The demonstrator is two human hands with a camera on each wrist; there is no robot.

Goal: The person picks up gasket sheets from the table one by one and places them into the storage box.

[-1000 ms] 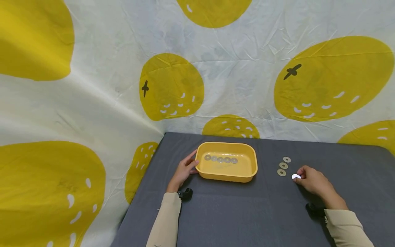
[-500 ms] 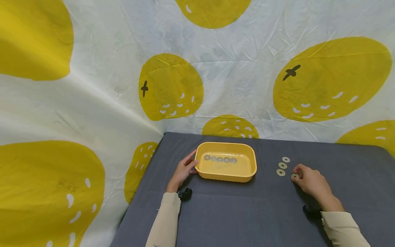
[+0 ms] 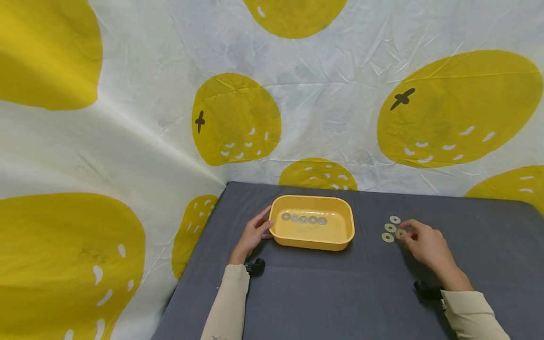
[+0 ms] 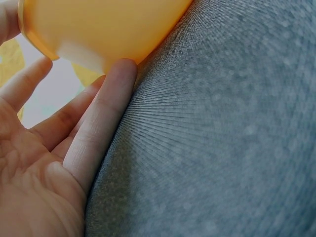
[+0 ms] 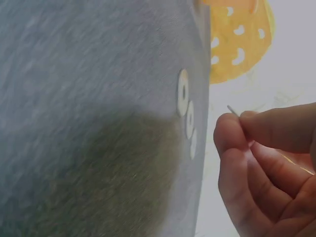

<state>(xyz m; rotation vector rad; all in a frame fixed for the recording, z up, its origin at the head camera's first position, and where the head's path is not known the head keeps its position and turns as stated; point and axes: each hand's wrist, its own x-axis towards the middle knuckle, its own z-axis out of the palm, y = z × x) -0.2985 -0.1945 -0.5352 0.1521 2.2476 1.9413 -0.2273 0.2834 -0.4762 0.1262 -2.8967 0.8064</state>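
A big white cloth (image 3: 127,141) printed with yellow fruit hangs behind everything and drapes down past the left edge of the table (image 3: 340,293), whose top is covered in grey fabric. On that grey top, toward the back and left of centre, sits a yellow tray (image 3: 312,242) with rounded corners; five flat metal rings (image 3: 304,219) lie in a neat row along its far side. The person wears pale long sleeves (image 3: 227,302), with a small dark strap at each wrist. The left hand (image 3: 252,234) lies on the table at the tray's left end, fingers straight and relaxed, the fingertips (image 4: 121,69) touching the tray's outer wall. The right hand (image 3: 425,245) is off to the right of the tray, well apart from it, its thumb and forefinger pinched on a single ring (image 3: 401,233) held just above the cloth; from the wrist view the ring shows only as a thin edge between the fingertips (image 5: 232,129). Just beside it, three more loose rings (image 3: 390,228) lie flat on the table in a short slanted line, close together
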